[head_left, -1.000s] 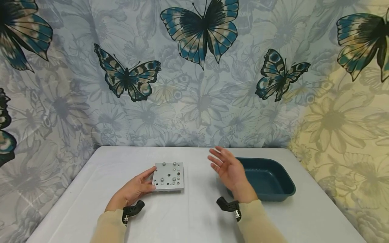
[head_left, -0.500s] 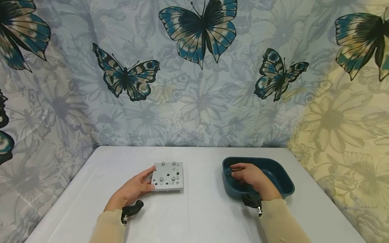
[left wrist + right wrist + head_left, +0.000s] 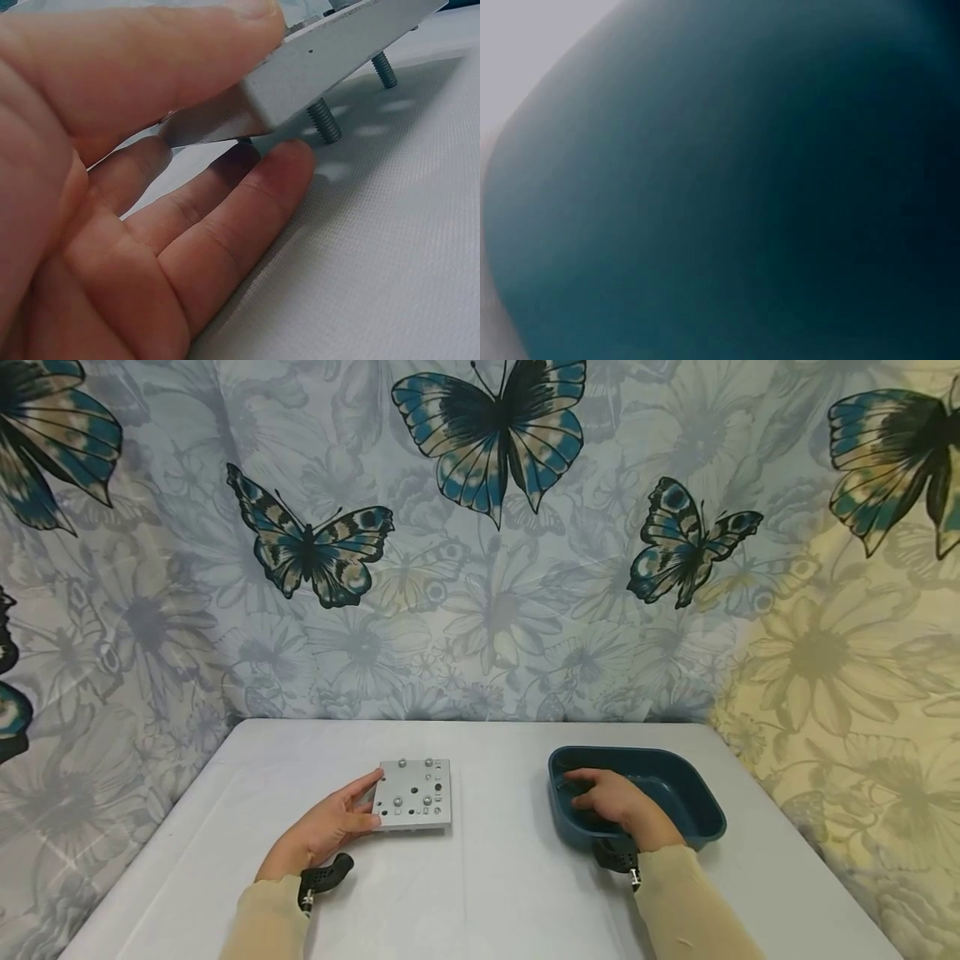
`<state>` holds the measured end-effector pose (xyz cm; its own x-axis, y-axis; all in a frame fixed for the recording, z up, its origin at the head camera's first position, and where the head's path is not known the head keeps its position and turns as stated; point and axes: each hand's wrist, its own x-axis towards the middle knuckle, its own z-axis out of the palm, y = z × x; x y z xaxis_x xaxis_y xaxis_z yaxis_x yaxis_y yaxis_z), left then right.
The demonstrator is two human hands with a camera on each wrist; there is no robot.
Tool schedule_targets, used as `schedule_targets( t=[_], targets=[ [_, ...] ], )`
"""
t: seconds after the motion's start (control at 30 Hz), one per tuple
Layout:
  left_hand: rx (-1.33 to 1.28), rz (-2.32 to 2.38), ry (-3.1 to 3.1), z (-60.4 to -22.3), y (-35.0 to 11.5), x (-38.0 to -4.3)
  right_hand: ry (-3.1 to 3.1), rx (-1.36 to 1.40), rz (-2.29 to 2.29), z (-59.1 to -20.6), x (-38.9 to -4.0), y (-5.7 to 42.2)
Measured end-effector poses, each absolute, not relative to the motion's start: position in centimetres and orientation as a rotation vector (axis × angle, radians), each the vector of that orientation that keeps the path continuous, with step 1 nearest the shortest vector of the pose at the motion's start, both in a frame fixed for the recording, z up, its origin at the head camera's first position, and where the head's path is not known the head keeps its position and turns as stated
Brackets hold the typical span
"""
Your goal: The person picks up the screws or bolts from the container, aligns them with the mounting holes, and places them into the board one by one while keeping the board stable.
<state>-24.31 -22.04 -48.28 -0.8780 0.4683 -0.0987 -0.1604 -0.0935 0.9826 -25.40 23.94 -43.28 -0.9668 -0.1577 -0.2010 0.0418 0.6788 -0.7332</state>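
**White-clothed worktop: left hand steadies a metal plate, right hand inside a blue tray**

Nearest me are a person's cream sleeves, with a small black wrist camera below the left hand and another below the right.

Beyond them, left of the worktop's middle, sits the silver plate. The left grip is closed on its left edge: thumb at the near corner, index finger at the far one, other fingers underneath. Held from the side, the plate's top is left uncovered, probably so its holes can be reached. Silver bolt heads stand on that face among dark holes. The left wrist view shows threaded bolt shanks poking out below, which may be why a steadying hand is useful; I can't tell whether they touch the cloth.

To the right, well apart from the plate, the tray lies within easy reach of the right hand, likely the reason for its place. The fingers point down toward its left end. I can't tell whether that grip pinches anything; the right wrist view is only blurred blue.

Farthest off, a floral backdrop hangs behind everything, printed with large butterflies.
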Motion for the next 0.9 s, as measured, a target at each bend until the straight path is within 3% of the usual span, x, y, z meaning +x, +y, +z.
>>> schedule_targets(
  t=[0.17, 0.9],
  targets=[
    [0.342, 2.015, 1.769, -48.31, -22.17, -24.26, 2.751, -0.233, -0.962, -43.63, -25.72, 23.83],
    [0.316, 2.016, 1.791, -48.04, -21.93, -24.11, 2.875, -0.41, -0.819, -44.24, -26.0, 23.15]
  ],
)
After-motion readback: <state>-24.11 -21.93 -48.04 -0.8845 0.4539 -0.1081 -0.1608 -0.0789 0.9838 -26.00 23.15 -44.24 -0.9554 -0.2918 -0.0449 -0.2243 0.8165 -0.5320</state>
